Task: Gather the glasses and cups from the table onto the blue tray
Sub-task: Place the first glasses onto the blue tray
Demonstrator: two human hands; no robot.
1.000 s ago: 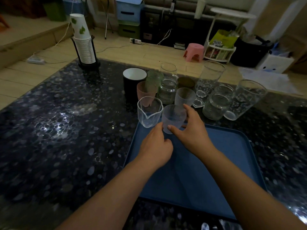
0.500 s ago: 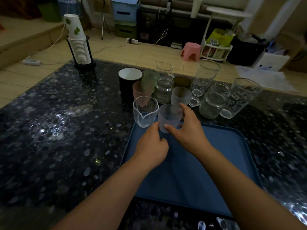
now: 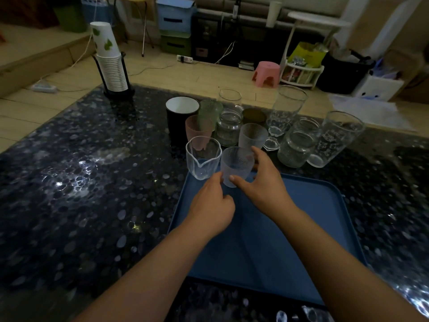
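A blue tray (image 3: 308, 217) lies on the dark pebbled table (image 3: 81, 182) in front of me. At its far left corner stands a frosted glass (image 3: 235, 162), and my right hand (image 3: 260, 184) curls around it from the right. My left hand (image 3: 212, 205) sits loosely closed just left of that glass, its thumb touching the base. A clear spouted glass (image 3: 203, 156) stands beside the left hand at the tray's corner. Behind them cluster a second frosted glass (image 3: 253, 135), a pink cup (image 3: 197, 129), a black mug (image 3: 181, 117), jars and tall glasses (image 3: 336, 138).
A rack of stacked paper cups (image 3: 111, 63) stands at the table's far left corner. Beyond the table, on the floor, are a pink stool (image 3: 267, 73), storage boxes (image 3: 176, 24) and a white basket (image 3: 301, 73). Small shiny objects (image 3: 281, 316) lie near the table's front edge.
Both hands stay at the frosted glass at the tray's far left corner; the view has shifted slightly, and the glass has barely moved.
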